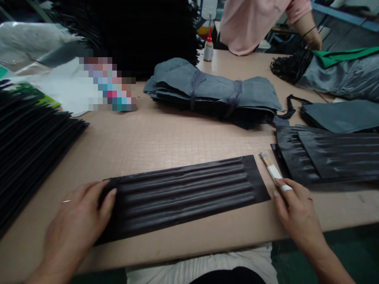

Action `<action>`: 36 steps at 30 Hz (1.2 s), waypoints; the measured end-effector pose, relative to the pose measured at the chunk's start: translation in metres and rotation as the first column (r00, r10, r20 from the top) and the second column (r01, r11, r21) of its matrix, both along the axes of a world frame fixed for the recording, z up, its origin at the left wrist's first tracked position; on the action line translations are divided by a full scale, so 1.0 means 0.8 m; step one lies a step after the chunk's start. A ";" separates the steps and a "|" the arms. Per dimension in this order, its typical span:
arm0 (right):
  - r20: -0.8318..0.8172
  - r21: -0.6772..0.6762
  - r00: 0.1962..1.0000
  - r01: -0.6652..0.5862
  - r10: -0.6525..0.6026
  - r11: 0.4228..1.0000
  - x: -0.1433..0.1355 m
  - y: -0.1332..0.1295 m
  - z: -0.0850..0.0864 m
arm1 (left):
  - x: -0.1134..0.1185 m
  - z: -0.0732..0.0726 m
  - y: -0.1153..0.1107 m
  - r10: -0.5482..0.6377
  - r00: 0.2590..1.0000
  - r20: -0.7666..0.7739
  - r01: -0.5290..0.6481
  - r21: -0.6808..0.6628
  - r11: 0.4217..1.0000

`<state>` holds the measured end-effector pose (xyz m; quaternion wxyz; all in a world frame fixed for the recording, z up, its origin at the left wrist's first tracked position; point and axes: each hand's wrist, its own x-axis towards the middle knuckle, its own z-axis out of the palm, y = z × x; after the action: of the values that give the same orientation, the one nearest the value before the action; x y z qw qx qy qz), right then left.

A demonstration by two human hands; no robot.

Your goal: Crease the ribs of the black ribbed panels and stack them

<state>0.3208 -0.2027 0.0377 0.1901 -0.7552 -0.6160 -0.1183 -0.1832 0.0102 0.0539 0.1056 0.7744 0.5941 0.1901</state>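
A black ribbed panel (189, 193), leather-like with long raised ridges, lies flat and slightly slanted on the table in front of me. My left hand (78, 215) is closed on its left end, the thumb on top and the fingers at the far corner. Just beyond the panel's right end, my right hand (297, 201) grips a slim pen-like tool (274, 171) wrapped in white tape. Its metallic tip points up and left, away from me. More black ribbed panels (346, 154) lie stacked to the right of that hand.
Tied grey pieces (213, 88) lie across the table's middle. Black sheets (29, 150) are piled at left, with a tall black stack (142, 35) behind. A red-tipped bottle (209, 49) stands near a person in a pink top (251, 23). Grey sheets (343, 114) lie at right.
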 end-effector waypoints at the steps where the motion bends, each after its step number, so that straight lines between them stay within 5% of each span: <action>1: -0.034 0.015 0.998 -0.057 0.057 0.998 -0.011 0.018 0.002 | 0.031 0.001 -0.009 -0.062 0.994 -0.086 0.068 0.059 0.996; 5: -0.127 -0.032 0.975 -0.190 0.184 0.981 -0.054 0.100 -0.003 | 0.166 -0.005 -0.039 -0.392 0.917 -0.077 0.398 0.109 0.911; 8: -0.134 -0.050 0.969 -0.215 0.207 0.975 -0.067 0.133 -0.012 | 0.228 -0.011 -0.049 -0.434 0.898 -0.079 0.440 0.115 0.890; 23: -0.154 -0.047 0.941 -0.311 0.301 0.949 -0.170 0.176 -0.012 | 0.280 -0.011 -0.051 -0.328 0.934 -0.140 0.342 0.093 0.935; 28: -0.125 -0.033 0.939 -0.327 0.321 0.945 -0.159 0.178 -0.018 | 0.249 -0.003 -0.043 -0.351 0.924 -0.154 0.365 0.076 0.928; 32: -0.094 -0.025 0.943 -0.323 0.319 0.946 -0.146 0.173 -0.024 | 0.154 -0.001 -0.028 -0.258 0.943 -0.210 0.283 0.095 0.954; 36: -0.109 -0.021 0.939 -0.330 0.326 0.944 -0.173 0.176 -0.022 | 0.057 -0.008 -0.018 -0.135 0.973 -0.188 0.159 0.123 0.980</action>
<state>0.1821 -0.0622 0.0200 0.2242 -0.6506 -0.7248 -0.0331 -0.1378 -0.0038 0.0473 0.0120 0.8358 0.5276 0.1517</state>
